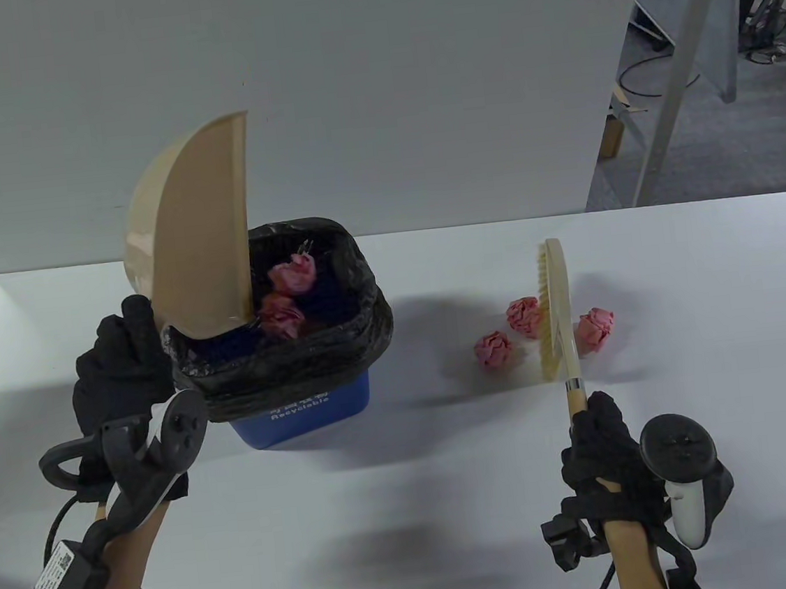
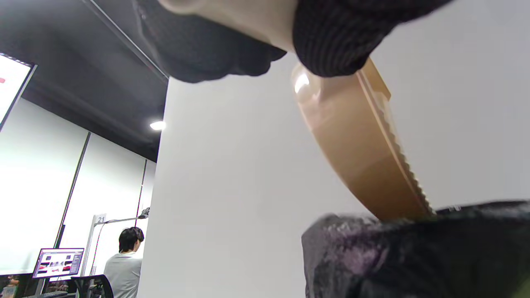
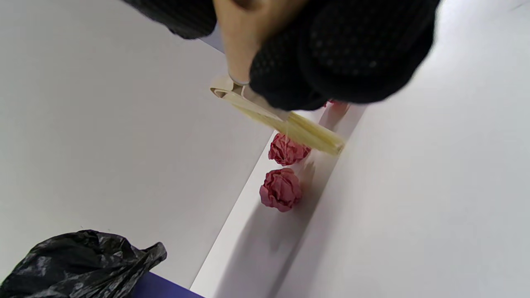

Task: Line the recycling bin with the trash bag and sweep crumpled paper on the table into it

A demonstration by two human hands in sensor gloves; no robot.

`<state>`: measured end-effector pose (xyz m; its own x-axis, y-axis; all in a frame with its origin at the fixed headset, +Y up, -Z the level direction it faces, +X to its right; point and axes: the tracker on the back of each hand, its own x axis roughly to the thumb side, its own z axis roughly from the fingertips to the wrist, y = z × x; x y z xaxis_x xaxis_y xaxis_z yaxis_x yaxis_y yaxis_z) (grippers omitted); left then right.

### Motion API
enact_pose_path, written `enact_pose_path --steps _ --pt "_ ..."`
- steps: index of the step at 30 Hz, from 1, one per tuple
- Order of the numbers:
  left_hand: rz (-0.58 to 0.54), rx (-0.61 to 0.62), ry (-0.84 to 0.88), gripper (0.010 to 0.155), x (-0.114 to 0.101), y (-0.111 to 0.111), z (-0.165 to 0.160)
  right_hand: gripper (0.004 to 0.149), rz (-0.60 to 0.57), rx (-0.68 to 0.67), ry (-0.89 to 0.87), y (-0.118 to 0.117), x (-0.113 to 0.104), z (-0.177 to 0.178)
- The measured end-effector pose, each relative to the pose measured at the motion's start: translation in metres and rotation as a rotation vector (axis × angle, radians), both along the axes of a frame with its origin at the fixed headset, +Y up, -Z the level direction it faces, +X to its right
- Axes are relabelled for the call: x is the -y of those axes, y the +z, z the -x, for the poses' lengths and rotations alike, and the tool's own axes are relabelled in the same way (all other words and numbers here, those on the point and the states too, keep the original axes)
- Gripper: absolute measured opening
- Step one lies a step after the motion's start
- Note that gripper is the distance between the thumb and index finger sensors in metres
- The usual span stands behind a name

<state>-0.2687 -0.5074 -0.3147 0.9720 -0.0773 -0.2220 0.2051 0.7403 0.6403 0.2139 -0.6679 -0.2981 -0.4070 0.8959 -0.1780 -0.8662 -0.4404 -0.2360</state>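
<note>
Table view: dustpan [image 1: 193, 231] is gripped by left hand [image 1: 123, 368], tipped over the bag-lined bin [image 1: 306, 405]; brush [image 1: 555, 312] is clenched in right hand [image 1: 602, 448] among three paper balls [image 1: 493, 349] on the counter [image 1: 416, 516].

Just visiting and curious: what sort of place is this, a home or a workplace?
Probably a lab or office. A person sits at a monitor in the background, cables trail over the grey floor, and white partition boards screen the table.

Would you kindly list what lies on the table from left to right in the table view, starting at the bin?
Recycling bin lined with the trash bag → leftmost paper ball → second paper ball → brush → rightmost paper ball.
</note>
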Motion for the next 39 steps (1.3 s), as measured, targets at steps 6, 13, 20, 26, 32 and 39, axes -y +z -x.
enact_pose_path --steps 6,13,20,26,32,39 --pt "-0.044 0.053 0.173 0.073 -0.009 0.011 -0.002 0.061 -0.01 0.003 -0.01 0.0 0.0 0.0" --pt "0.104 0.38 0.546 0.074 -0.007 0.015 -0.029 0.061 -0.029 0.012 -0.034 0.001 0.0 -0.002" --pt "0.233 0.6 0.672 0.074 0.004 0.011 -0.073 0.062 -0.063 0.027 -0.062 0.002 -0.001 -0.007" --pt "0.303 0.702 0.692 0.074 0.025 0.007 -0.114 0.062 -0.102 0.076 -0.106 0.006 -0.003 -0.016" --pt "0.383 0.785 0.737 0.074 0.059 -0.002 -0.146 0.062 -0.112 0.094 -0.12 0.008 -0.004 -0.019" --pt "0.469 0.827 0.716 0.074 0.105 -0.009 -0.162 0.062 -0.14 0.112 -0.111 0.008 -0.006 -0.022"
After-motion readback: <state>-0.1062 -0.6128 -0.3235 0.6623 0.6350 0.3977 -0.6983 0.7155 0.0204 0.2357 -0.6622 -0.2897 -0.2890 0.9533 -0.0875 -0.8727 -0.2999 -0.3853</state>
